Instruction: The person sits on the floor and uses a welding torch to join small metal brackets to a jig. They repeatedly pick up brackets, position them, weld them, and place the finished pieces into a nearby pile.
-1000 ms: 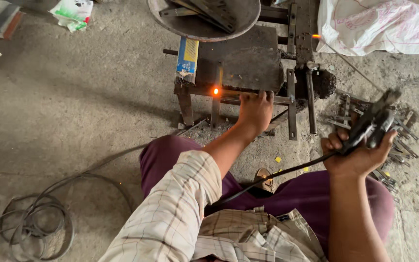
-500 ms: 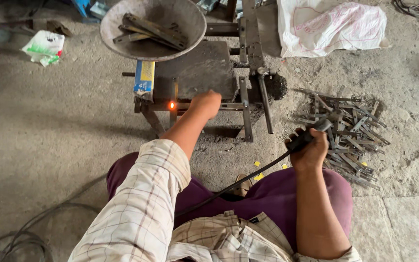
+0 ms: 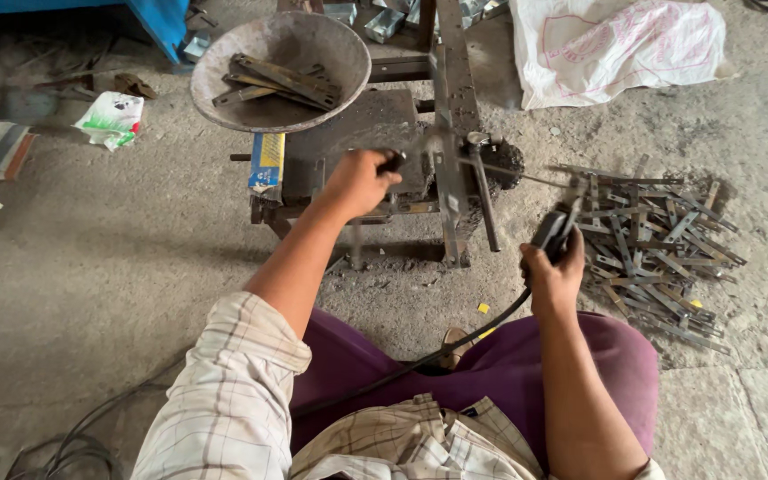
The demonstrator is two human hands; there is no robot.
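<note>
On the rough concrete floor, a person in a checked shirt and purple trousers sits facing a low metal stand (image 3: pixel 375 133). The left hand (image 3: pixel 357 180) reaches forward over the stand, fingers curled shut around a small dark handle (image 3: pixel 393 162) at the stand's top edge, beside the upright steel frame (image 3: pixel 452 107). The right hand (image 3: pixel 551 274) is off to the side, fist wrapped tight round the black grip of a welding holder (image 3: pixel 551 231), held upright just in front of the right knee; its tip is blurred, so I cannot tell what it carries. A black cable (image 3: pixel 420 360) runs from that grip back across the lap.

Just right of the holder lies a heap of flat metal strips (image 3: pixel 651 244), spread on the floor, close to the hand but not touching it. On the far left corner of the stand sits a round grey pan (image 3: pixel 224 71) holding a few more strips. A blue and yellow carton (image 3: pixel 267 164) hangs at the stand's left edge. Beyond it all, a white sack (image 3: pixel 615 44) lies crumpled, and a green and white packet (image 3: pixel 113 117) lies well off to the left. More cable (image 3: pixel 73 444) coils by the left elbow.
</note>
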